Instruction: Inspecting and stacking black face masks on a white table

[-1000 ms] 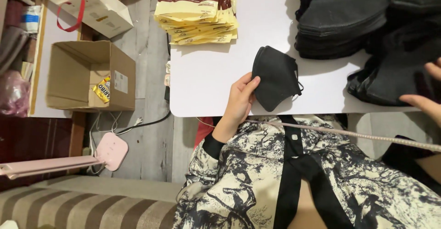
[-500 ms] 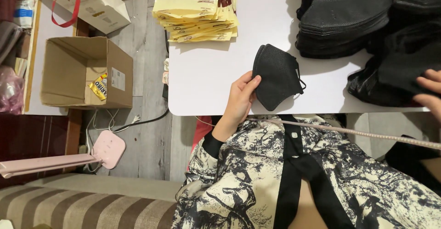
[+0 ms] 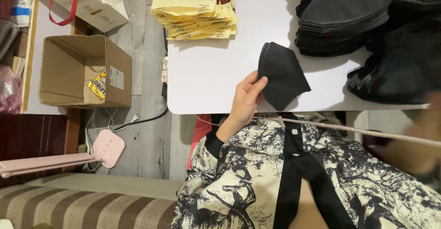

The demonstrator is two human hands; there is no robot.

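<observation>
The left hand [image 3: 247, 96] holds one folded black mask [image 3: 280, 75] on the white worktop [image 3: 206, 82]; the yellow pouches [image 3: 197, 8] lie untouched, and the blurred right hand's [image 3: 420, 137] grip cannot be told.

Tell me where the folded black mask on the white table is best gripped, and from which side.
Probably the folded black mask is best pinched at its left edge, coming from the near-left, where the left hand already holds it. That flat edge is free; black mask stacks crowd its right.
</observation>
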